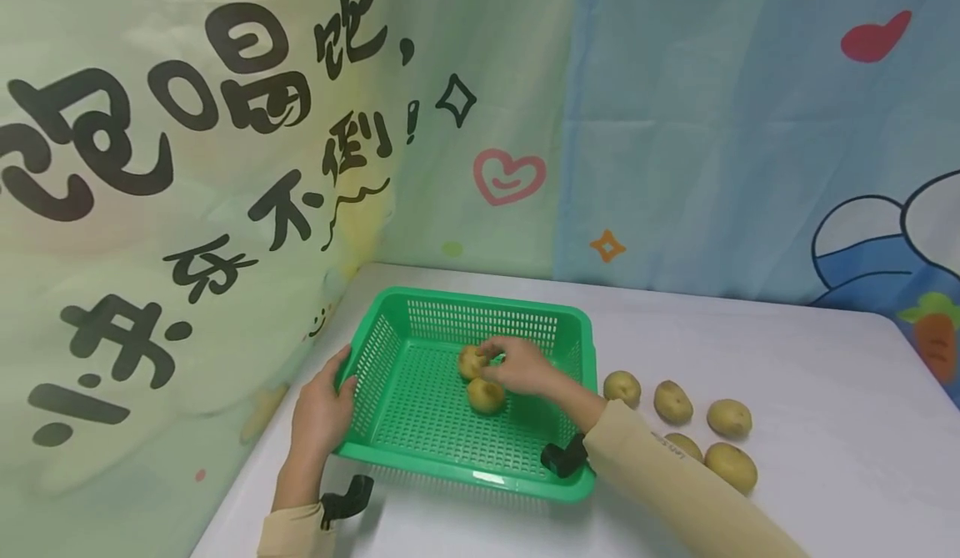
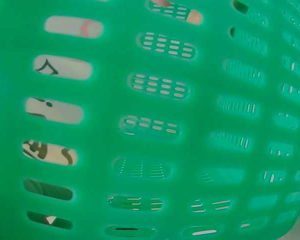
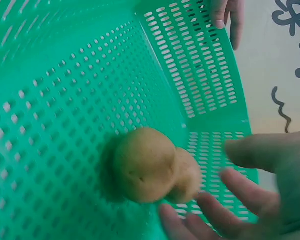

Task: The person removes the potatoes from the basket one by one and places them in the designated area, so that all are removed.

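Note:
A green plastic basket (image 1: pixel 420 466) with slotted walls stands on the table. My left hand (image 1: pixel 322 412) grips its left rim; in the right wrist view the thumb lies inside the wall and fingers outside. The left wrist view is filled by the slotted basket wall (image 2: pixel 100 110). Two potatoes lie in the basket, the nearer potato (image 1: pixel 486 396) beside the farther potato (image 1: pixel 469 363). Over them is my right hand (image 1: pixel 521 366), its fingers spread and holding nothing. In the right wrist view its fingertips (image 3: pixel 202 200) are close to the farther potato (image 3: pixel 187 175).
Right of the basket, several potatoes lie on the white table (image 1: pixel 825 424), among them a potato (image 1: pixel 622 388) near the basket wall and a larger potato (image 1: pixel 731 468) toward the front. A printed curtain (image 1: pixel 675 166) hangs behind the table and along its left side.

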A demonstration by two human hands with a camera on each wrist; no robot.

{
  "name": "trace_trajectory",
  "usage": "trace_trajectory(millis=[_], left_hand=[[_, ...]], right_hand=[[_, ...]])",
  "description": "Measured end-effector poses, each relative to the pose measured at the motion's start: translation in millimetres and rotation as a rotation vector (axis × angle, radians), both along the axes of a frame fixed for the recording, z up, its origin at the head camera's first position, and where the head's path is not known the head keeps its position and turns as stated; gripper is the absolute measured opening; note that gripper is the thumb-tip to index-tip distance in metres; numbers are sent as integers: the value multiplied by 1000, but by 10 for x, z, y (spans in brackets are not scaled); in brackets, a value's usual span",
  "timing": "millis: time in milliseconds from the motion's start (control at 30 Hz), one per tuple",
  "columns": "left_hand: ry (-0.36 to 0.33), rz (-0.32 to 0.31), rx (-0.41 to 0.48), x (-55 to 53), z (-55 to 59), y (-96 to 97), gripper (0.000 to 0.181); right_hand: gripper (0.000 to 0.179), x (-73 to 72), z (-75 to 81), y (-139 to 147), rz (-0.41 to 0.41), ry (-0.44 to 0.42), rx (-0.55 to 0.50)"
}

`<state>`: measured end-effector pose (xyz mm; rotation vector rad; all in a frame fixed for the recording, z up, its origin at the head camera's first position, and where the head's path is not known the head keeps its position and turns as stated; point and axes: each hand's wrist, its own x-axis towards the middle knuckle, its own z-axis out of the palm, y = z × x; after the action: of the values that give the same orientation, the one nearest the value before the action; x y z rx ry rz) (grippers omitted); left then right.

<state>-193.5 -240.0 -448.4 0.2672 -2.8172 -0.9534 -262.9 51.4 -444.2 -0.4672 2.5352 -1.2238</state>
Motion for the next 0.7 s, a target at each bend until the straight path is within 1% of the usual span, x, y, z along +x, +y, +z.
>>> trace_trajectory(millis=[133,300,467,700], left_hand=[[6,-5,1,-9,0,10,49],[4,-6,3,-16,11,16,50],[-7,-4,9,-18,8,14,50],[-18,-3,10,-3,12,-1,50]], right_hand=[[26,8,-51,1,-13,-12,-33],[25,-8,-85,20,3,-4,-43],[24,-10,-140,30,76,10,-13],[30,18,-187,7,201,78,73]])
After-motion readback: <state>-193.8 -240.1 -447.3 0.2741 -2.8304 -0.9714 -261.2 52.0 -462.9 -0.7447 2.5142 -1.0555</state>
